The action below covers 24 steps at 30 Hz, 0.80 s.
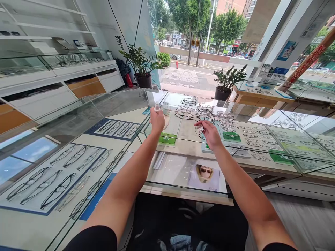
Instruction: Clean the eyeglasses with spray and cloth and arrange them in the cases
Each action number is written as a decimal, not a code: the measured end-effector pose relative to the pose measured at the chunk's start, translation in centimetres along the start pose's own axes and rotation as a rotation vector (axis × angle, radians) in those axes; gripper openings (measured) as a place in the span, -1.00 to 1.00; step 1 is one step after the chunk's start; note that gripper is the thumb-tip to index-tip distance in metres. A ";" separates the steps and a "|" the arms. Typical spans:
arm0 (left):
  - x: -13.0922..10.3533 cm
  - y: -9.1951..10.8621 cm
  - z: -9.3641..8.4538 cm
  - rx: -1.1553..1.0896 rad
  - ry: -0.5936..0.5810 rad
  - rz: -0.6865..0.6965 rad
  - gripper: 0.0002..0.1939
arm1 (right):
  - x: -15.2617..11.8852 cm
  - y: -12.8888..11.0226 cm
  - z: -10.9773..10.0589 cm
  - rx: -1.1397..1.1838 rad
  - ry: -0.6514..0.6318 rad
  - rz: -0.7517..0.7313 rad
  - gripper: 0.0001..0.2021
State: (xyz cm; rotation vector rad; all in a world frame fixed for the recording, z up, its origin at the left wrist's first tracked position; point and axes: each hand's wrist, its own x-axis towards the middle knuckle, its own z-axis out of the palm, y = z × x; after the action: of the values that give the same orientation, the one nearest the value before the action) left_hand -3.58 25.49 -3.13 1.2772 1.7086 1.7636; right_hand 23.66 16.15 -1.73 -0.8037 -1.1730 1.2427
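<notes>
My left hand (157,120) is closed around a small spray bottle (157,106), whose pale top sticks up above the fingers; its lower part is hidden in the fist. In my right hand (210,133) is a pair of round, dark-framed eyeglasses (206,115), pinched between the fingers and raised over the glass counter. One round lens stands above the fingertips, the other lies to their left. Both hands are apart from each other, above the counter top (183,139). Behind and below them, rows of eyeglass frames (184,112) lie inside the case.
On the left, a glass case holds trays of eyeglasses (73,157). Green cards (167,138) and a printed picture (205,176) lie under the glass near my hands. Potted plants (143,78) stand by the window. To the right is a wooden table (261,94) with more glasses.
</notes>
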 end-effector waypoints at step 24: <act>4.0 -3.8 -6.3 0.343 0.419 -0.229 -0.54 | -0.5 -0.1 0.2 -0.041 -0.005 0.032 -0.74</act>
State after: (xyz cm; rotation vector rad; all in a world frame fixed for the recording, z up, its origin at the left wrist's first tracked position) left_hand -11.88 25.60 -4.32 0.8171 2.3681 1.7379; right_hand 23.48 15.61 -1.72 -0.8530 -1.1968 1.2508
